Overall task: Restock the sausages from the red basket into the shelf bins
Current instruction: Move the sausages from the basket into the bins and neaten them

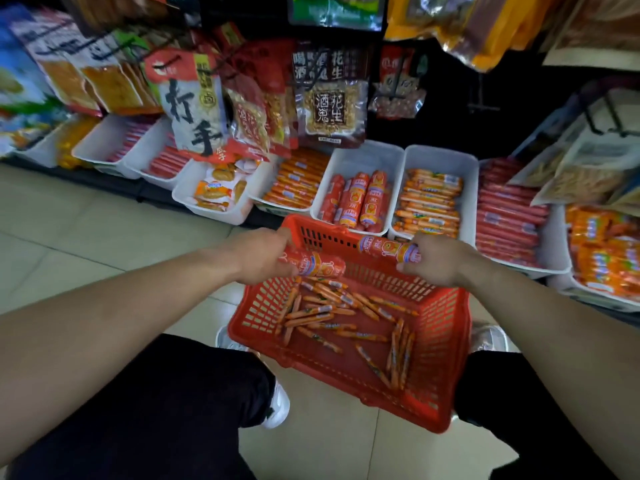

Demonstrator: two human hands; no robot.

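Now left hand (pixel 263 254) grips one thick sausage (pixel 318 265), right hand (pixel 440 261) grips a second thick sausage (pixel 384 247), both over the red basket (pixel 446 341). Best laid lengthwise into the white bin (pixel 360 157) just ahead of both hands, which holds about four alike. Thin sausages (pixel 332 313) below the hands: roughly twenty-five, too tangled to count exactly.

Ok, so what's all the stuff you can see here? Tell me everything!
red basket: one, red, in front of the shelf bins
thin sausages: many, orange, loose in the basket
white bins: several, white, row on the low shelf
binned fat sausages: a few, red-orange, bin behind the basket
snack bags: many, mixed colours, hanging above the bins
left fat sausage: one, red-orange, over the basket's far left corner
right fat sausage: one, red-orange, over the basket's far rim
left hand: grips left fat sausage
right hand: grips right fat sausage
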